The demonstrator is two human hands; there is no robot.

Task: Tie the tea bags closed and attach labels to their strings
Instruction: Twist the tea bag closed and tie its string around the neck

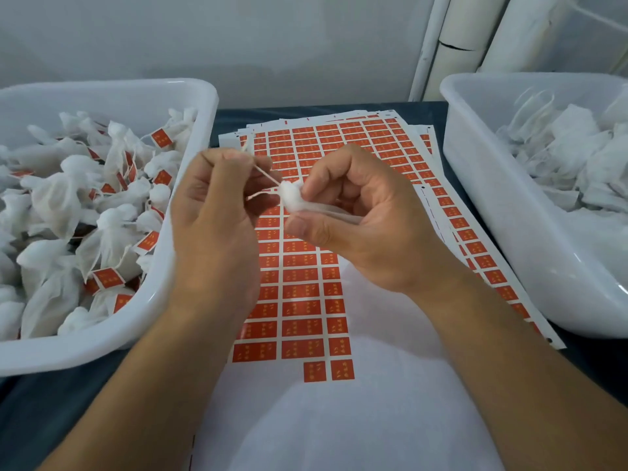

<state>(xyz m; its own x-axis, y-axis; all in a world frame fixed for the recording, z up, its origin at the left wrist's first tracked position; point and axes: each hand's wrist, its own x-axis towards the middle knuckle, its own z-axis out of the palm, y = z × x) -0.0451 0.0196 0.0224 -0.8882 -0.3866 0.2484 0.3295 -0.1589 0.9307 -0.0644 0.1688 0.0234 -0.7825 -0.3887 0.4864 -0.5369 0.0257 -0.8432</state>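
Observation:
A small white tea bag is held above the label sheets, its gathered neck pointing left. My right hand grips the bag's body between thumb and curled fingers. My left hand pinches the bag's white string, which runs taut from the neck up to its fingertips. Beneath both hands lies a sheet of red-orange labels with a stack of more sheets under it; several labels are gone from its lower right part.
A white tub at the left holds several tied tea bags with red labels. Another white tub at the right holds flat white bags with strings. Both stand on a dark table. White pipes rise at the back right.

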